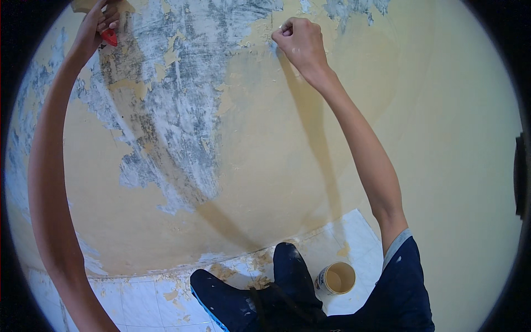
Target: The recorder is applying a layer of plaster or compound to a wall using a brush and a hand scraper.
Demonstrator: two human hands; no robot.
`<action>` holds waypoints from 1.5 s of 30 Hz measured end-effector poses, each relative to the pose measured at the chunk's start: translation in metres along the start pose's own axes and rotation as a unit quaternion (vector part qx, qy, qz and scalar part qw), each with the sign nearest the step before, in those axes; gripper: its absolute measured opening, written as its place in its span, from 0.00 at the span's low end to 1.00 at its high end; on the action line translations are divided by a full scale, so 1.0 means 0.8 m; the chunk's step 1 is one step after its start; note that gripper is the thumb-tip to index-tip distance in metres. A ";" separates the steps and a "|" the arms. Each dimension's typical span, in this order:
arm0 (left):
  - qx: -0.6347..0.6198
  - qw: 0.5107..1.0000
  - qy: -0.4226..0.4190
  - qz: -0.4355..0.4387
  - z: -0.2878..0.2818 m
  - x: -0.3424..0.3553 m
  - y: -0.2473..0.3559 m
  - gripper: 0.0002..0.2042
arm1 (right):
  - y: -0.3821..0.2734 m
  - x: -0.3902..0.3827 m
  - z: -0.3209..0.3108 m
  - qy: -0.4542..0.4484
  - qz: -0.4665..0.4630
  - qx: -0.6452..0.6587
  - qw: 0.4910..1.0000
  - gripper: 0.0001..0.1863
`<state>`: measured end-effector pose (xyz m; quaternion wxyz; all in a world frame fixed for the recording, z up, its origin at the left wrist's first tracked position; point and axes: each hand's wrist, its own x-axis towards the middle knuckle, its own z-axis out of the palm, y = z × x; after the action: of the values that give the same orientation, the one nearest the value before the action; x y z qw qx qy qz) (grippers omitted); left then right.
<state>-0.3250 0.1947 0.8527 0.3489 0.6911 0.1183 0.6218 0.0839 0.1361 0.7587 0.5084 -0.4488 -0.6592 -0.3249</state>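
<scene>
My left hand (99, 27) is raised to the upper left of the wall, its fingers closed round a red-handled scraper (109, 37). The red butt end sticks out below the fingers; a tan, flat part shows above the hand at the picture's rim. My right hand (303, 47) is closed in a pinch at the wall, by the edge of the peeling paint. Whatever its fingertips hold, if anything, is too small to make out. Between the hands, the yellow wall (265, 144) has a large bared patch (191, 94) of white and grey with ragged paint edges.
A round tub (339, 278) with tan contents or a tan inside stands on the white tiled floor (138, 304), right of my dark shoes (290, 260). Paint flakes (171, 295) litter the floor along the wall's foot. A dark object (519, 177) shows at the far right rim.
</scene>
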 end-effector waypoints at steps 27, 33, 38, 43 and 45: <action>0.012 0.998 0.059 0.001 0.010 -0.006 0.002 0.19 | 0.018 0.004 -0.010 -0.092 0.049 0.099 0.990 0.12; -0.039 0.999 -0.010 -0.011 0.005 -0.004 0.006 0.19 | 0.042 0.007 -0.043 -0.128 0.102 0.254 0.953 0.16; -0.026 1.000 -0.001 -0.006 0.006 -0.005 0.004 0.19 | 0.036 0.002 -0.028 -0.098 0.013 0.138 0.985 0.17; -0.033 0.999 0.000 -0.012 0.010 -0.007 0.005 0.20 | 0.020 -0.005 -0.007 -0.033 -0.019 0.104 0.994 0.15; -0.014 1.000 -0.004 -0.002 0.008 -0.006 0.005 0.20 | 0.017 -0.003 -0.006 -0.022 -0.003 0.110 0.994 0.14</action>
<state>-0.3208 0.1866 0.8515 0.3604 0.6881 0.1097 0.6201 0.0988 0.1364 0.7574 0.5392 -0.3954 -0.7032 -0.2417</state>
